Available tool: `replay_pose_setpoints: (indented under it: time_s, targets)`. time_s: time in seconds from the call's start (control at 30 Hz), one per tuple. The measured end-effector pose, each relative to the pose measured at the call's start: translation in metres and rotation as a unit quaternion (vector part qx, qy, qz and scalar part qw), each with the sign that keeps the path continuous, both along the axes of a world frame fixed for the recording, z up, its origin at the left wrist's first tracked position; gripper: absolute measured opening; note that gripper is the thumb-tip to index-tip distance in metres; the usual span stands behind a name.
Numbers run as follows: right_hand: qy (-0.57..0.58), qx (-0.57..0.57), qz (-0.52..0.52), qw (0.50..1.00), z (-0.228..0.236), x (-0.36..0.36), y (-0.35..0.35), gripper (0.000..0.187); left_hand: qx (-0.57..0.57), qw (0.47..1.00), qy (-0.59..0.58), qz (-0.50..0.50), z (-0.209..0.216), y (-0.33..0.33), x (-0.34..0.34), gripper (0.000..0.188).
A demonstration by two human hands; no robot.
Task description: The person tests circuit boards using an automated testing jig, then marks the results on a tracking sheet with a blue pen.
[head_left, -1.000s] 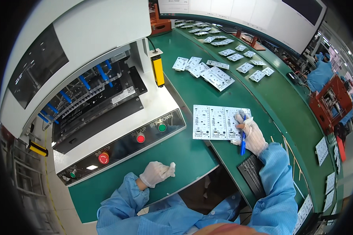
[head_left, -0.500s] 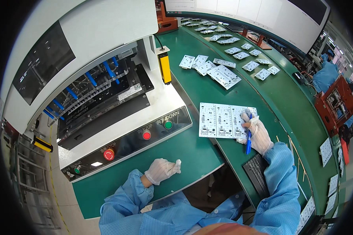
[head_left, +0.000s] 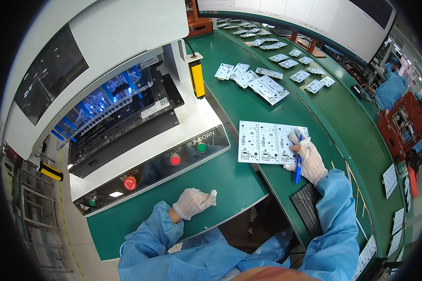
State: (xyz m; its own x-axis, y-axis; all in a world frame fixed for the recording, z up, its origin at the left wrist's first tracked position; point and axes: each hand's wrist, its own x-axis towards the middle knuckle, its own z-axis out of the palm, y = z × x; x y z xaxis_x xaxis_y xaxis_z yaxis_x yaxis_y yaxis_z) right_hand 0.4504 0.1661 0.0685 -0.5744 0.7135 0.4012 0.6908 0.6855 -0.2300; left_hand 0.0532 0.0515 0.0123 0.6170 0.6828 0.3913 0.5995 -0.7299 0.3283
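White machine (head_left: 126, 30) at left, blue-lit inside; left hand (head_left: 193, 204) near its front, perhaps resting clear: fingers curled together, nothing seen in them. White circuit board (head_left: 268, 144) over green table (head_left: 234, 180), likely placed within easy reach. Right hand (head_left: 310, 161) closed round blue pen (head_left: 298, 172), fingers also on board's right end, seemingly steadying it.

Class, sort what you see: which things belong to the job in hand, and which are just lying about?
In hand, it seems:
- white circuit panel
- blue pen, in the right hand

Apparently lying about:
- black keyboard
- thin sticks
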Motion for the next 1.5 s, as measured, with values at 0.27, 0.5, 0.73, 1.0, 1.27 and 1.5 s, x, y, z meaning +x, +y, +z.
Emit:
replay_pose_setpoints:
  time_s: [0.27,0.5,0.73,1.0,1.27,1.5]
  targets:
    - [0.226,-0.221,-0.032,0.948,-0.003,-0.004,-0.001,0.058,-0.022,0.999,-0.038,0.005,-0.001,0.0,0.001,0.024]
    - [-0.029,0.007,-0.01,1.0,0.007,0.001,-0.001,0.06,-0.059,0.997,-0.043,0.028,-0.004,-0.001,0.001,0.035]
    - [-0.008,0.043,0.0,0.999,0.007,-0.004,-0.002,0.06,-0.021,0.999,-0.027,0.037,-0.012,-0.001,0.001,0.041]
    - [-0.013,0.011,-0.008,1.0,0.007,-0.001,-0.002,0.061,-0.044,0.997,-0.051,0.035,-0.01,-0.002,0.002,0.04]
    - [-0.024,-0.006,-0.008,1.0,0.008,-0.002,0.0,0.056,-0.048,0.997,-0.039,0.036,-0.01,-0.001,0.001,0.04]
    - [-0.023,0.047,-0.006,0.999,0.012,-0.003,-0.003,0.058,-0.026,0.998,-0.047,0.013,0.005,-0.001,0.005,0.035]
